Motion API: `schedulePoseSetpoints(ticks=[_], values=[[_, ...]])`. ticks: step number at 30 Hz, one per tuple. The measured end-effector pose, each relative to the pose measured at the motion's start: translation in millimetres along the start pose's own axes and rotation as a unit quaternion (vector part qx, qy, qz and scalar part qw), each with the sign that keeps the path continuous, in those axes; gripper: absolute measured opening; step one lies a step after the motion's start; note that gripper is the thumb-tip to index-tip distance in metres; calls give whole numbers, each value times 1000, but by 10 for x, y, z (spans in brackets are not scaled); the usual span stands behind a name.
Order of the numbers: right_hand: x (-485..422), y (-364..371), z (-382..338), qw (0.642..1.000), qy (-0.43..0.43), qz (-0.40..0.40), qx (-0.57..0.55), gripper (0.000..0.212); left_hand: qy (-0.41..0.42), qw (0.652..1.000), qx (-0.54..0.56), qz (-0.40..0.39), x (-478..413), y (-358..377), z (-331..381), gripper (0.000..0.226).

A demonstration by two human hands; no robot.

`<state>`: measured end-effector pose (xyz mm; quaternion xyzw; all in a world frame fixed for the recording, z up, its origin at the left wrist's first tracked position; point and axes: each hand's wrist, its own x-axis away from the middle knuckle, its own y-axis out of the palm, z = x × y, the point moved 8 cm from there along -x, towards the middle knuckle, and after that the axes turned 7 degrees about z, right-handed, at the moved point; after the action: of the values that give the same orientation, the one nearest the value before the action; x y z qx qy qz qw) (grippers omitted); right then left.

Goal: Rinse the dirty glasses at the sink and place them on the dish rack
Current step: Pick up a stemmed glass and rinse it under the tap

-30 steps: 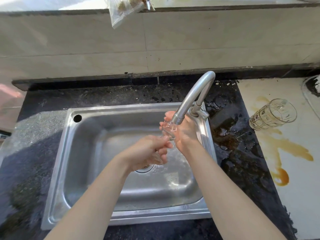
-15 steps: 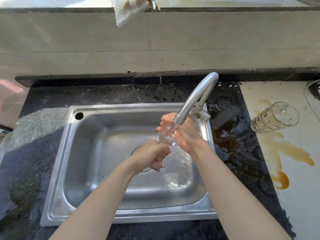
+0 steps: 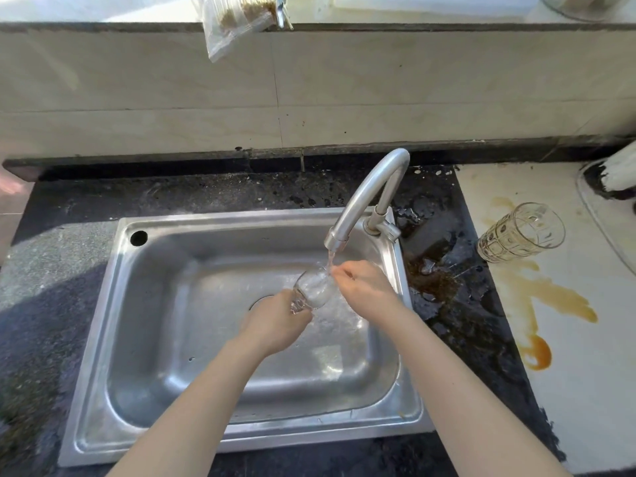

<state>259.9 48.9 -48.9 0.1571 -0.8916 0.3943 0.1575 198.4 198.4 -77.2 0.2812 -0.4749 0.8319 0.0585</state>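
Your clear glass [image 3: 314,287] sits tilted over the sink basin, just below the faucet spout, with its mouth up toward the far right and its base down toward the near left. It is smooth, transparent and rounded, and water from the spout runs onto its upper end. Your left hand [image 3: 275,325] is closed around the base of the glass. Your right hand [image 3: 364,287] is at the rim end with its fingers curled; you cannot tell from here whether it grips the rim or only touches it.

The faucet [image 3: 370,194] is a brushed-metal tube bent in a high arch, rooted at the sink's far right corner, and its spout hangs directly above the glass. The sink [image 3: 103,339] is a rectangular stainless steel basin with rounded corners, wet and shiny, with a round hole at its far left corner.

Around it the desk [image 3: 51,304] is dark speckled stone, wet with brown puddles to the right of the faucet. Farther right the surface turns pale, and there a second glass [image 3: 521,232], faceted with a diamond pattern, lies on its side in a streaky brown spill [image 3: 537,297], well apart from your hands. A clear plastic bag [image 3: 234,22] hangs over the tiled wall ledge beyond.
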Motion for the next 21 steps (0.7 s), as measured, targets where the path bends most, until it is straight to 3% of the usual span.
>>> schedulePoseSetpoints(ticks=[3, 5, 9, 11, 12, 14, 16, 21], values=[[-6, -69, 34, 996, -9, -21, 81, 27, 9, 993, -116, -17, 39, -59, 41, 25], [-46, -178, 27, 994, -10, 7, 105, 24, 2, 989, -138, -50, 73, -69, 80, 20], [-71, -684, -11, 969, -29, 217, 117, 8, -57, 984, 75, -154, 67, 12, 144, 23], [-114, -817, 24, 956, -40, 257, 139, 22, -52, 970, 182, -156, 73, -5, 234, 14], [-175, -833, 64, 954, -32, 246, 166, 33, -47, 961, 227, -149, 72, -6, 270, 7], [-319, -788, 160, 957, -8, 189, 220, 43, -45, 944, 298, -138, 78, 34, 276, 17], [-421, -733, 204, 958, -10, 149, 245, 36, -51, 934, 330, -128, 86, 98, 232, 25], [-486, -777, 154, 950, -25, 155, 269, 22, -55, 930, 349, -98, 109, 155, 153, 19]])
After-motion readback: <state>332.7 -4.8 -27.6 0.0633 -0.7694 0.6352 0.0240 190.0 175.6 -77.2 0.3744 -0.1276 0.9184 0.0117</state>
